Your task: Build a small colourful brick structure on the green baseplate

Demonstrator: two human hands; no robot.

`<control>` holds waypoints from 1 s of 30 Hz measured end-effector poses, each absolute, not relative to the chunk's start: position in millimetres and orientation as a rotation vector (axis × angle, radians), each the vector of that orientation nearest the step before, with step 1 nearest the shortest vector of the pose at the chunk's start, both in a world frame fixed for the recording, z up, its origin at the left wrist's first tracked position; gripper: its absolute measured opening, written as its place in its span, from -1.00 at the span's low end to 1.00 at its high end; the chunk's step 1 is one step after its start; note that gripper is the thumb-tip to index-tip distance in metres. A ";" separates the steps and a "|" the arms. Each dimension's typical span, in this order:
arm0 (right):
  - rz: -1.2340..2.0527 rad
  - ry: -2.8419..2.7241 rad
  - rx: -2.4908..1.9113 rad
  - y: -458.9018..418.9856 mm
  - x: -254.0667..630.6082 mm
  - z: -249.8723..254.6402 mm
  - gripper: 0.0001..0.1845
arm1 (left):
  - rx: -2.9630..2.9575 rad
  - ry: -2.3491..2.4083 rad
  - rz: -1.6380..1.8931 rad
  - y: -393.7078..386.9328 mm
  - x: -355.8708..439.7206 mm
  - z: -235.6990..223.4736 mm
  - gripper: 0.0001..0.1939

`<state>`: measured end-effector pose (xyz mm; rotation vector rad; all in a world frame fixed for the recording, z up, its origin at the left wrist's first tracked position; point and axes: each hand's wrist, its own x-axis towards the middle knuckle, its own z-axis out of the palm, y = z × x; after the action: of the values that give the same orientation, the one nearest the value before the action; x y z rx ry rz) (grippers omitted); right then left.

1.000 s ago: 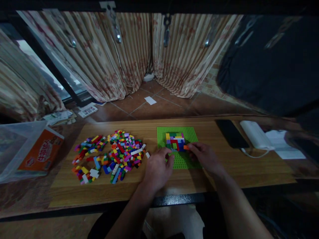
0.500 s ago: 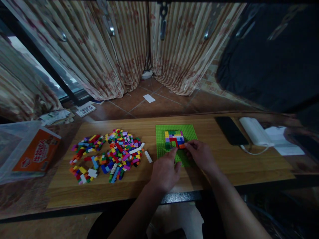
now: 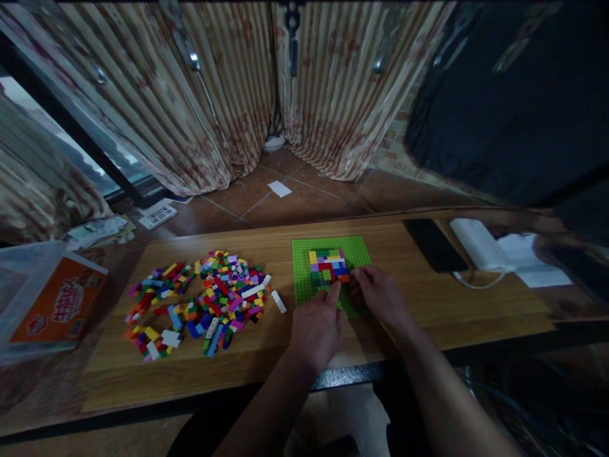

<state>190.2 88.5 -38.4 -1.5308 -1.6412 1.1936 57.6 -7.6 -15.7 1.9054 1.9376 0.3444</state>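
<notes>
A low block of coloured toy bricks, with red, blue, yellow and purple pieces and a green gap, sits on a green studded baseplate. At its near right corner is an orange brick. My left hand rests at the near side, index finger stretched out to the front edge by the orange brick, thumb apart, holding nothing. Just right of the bricks, my right hand has its fingers bent and drawn together above the baseplate; no brick shows in them, and its lower fingers are shadowed.
Loose bricks lie heaped on the left of the wooden table; a long white brick lies nearer the baseplate. To the right are a black phone and a white power bank with a cable. A plastic box stands far left.
My right fingertips have come off the orange brick and moved slightly right; the brick stays at the corner of the block. The whole view has shifted a little.
</notes>
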 end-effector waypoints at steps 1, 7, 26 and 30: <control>1.211 -1.625 -1.530 88.6 190.2 -38.0 -0.72 | 1.907 1.938 0.332 -7.3 57.8 -15.5 -0.45; 1.225 -1.631 -1.521 87.9 188.8 -36.1 -0.71 | 1.899 1.942 0.317 -5.7 58.4 -14.1 -0.46; 1.042 -1.741 -1.580 89.6 184.2 -41.7 -0.71 | 1.983 1.951 0.241 -4.0 66.3 -15.6 -0.47; 0.958 -1.795 -1.567 89.9 184.6 -41.3 -0.70 | 1.960 1.951 0.368 -6.5 65.5 -18.6 -0.47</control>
<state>184.6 89.9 -41.3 -1.5673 -1.7953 0.9579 65.5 -6.5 -18.6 1.9596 1.9512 0.3684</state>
